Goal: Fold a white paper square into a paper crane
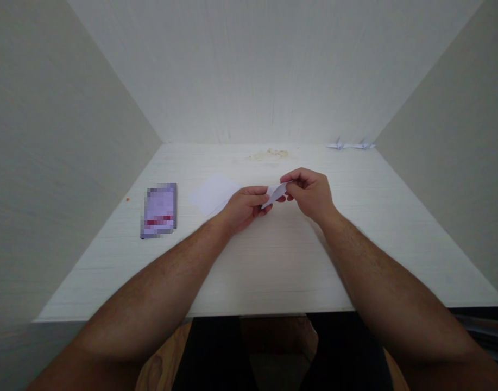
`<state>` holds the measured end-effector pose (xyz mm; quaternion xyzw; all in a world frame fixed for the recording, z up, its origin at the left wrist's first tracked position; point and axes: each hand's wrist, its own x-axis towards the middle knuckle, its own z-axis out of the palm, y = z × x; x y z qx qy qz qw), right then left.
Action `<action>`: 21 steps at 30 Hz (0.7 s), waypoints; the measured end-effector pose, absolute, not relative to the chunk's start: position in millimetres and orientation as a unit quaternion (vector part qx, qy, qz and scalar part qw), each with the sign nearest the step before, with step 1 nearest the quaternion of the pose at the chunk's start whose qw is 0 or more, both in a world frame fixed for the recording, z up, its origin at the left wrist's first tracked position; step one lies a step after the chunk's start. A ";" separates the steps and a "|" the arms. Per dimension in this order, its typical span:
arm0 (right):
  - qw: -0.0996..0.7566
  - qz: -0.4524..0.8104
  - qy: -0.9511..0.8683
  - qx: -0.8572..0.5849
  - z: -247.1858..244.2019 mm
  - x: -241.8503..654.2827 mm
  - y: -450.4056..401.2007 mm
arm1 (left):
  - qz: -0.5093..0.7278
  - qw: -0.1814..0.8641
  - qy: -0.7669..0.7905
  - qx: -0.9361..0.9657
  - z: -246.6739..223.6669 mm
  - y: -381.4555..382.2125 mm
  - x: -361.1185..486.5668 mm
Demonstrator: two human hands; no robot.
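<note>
Beyond the near edge of the tabletop (269,277), our left hand (244,209) and right hand (313,194) pinch 1 folded paper (276,193); uneven pulling could tear it, though its creases are hard to read. Our left hand could drag the white paper (212,193) beside it. 2 folded shapes (338,146) lie near the far right corner.

No text, label, brand, number or sign can be read anywhere — the purple rectangular item (159,209) on the table (265,271) is pixelated, its red band illegible.
</note>
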<state>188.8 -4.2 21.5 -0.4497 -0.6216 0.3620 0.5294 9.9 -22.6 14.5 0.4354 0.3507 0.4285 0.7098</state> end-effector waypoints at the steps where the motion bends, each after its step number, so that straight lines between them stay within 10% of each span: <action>1: 0.524 0.378 -0.622 -0.443 22.9 188.9 -4.5 | 0.425 0.715 0.351 0.431 14.6 -22.1 9.4; 21: 0.482 0.416 -0.656 -0.405 17.3 192.9 -1.8 | 0.469 0.694 0.330 0.435 5.5 -20.6 10.2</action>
